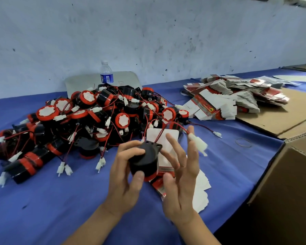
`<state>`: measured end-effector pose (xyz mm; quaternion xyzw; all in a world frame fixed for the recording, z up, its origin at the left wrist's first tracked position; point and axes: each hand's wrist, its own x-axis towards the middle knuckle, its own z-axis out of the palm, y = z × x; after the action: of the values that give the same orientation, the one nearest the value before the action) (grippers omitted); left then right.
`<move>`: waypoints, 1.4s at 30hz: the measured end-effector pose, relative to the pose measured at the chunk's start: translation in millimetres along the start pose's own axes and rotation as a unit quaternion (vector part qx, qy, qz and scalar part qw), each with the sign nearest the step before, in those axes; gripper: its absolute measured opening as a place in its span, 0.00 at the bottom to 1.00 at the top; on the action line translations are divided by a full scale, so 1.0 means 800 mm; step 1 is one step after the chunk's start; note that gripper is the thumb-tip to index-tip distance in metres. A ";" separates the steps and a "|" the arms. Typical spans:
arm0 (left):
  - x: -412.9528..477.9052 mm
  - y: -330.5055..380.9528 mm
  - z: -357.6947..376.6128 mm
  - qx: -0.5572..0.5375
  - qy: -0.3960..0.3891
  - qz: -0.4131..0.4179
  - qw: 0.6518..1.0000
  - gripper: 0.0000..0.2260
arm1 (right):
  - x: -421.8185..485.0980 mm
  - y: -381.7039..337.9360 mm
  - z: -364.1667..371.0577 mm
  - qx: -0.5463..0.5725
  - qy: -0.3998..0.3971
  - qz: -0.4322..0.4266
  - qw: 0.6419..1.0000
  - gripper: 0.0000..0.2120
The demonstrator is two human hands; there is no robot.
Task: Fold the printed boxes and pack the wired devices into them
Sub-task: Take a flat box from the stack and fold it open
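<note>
1. Left hand is gripping a black cylindrical wired device with a red band, fingers curled round its body, thumb on its side.
2. Right hand is sitting just beside the device at 3 o'clock, fingers spread and mostly straight; whether they are steadying the printed red-and-white carton behind the device, I cannot tell.
3. The device's red-and-black wire is looping up toward 12 o'clock, its white plug hanging by the right fingertips — not yet tucked.
4. Judging progress: early. A large heap of unpacked red-and-black devices is lying at 10 o'clock on the blue tabletop; a stack of flat printed boxes is waiting at 2 o'clock.
5. No finished, closed boxes are showing; the brown corrugated case at 4 o'clock is hiding its contents.
</note>
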<state>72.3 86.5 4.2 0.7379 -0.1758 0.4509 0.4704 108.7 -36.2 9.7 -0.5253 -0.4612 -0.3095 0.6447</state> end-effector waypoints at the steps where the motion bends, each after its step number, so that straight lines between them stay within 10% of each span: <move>1: 0.002 0.001 0.000 -0.005 0.007 -0.015 1.000 0.12 | 0.001 -0.002 0.000 -0.020 -0.011 -0.018 1.000 0.30; 11: 0.008 0.005 -0.006 -0.134 0.152 -0.273 0.940 0.29 | -0.011 0.004 0.008 -0.290 -0.065 -0.109 0.948 0.23; 19: 0.004 0.000 0.001 -0.075 0.066 -0.231 0.968 0.11 | -0.023 0.019 0.015 -0.324 -0.074 -0.083 0.939 0.12; 27: 0.004 -0.016 -0.006 0.023 0.060 -0.211 0.975 0.21 | 0.002 0.014 -0.008 -0.280 0.058 0.023 0.958 0.18; 32: -0.003 -0.036 0.007 0.003 -0.141 -0.256 0.956 0.44 | 0.005 0.019 -0.016 -0.265 -0.003 0.076 0.961 0.19; 42: -0.009 -0.041 0.004 0.019 -0.153 -0.238 0.959 0.44 | 0.005 0.034 -0.023 -0.319 -0.155 0.102 0.929 0.19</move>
<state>92.5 98.9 -19.6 0.8274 -0.0564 0.2110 0.5174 138.7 -46.5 2.2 -0.7889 -0.3763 -0.2879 0.3913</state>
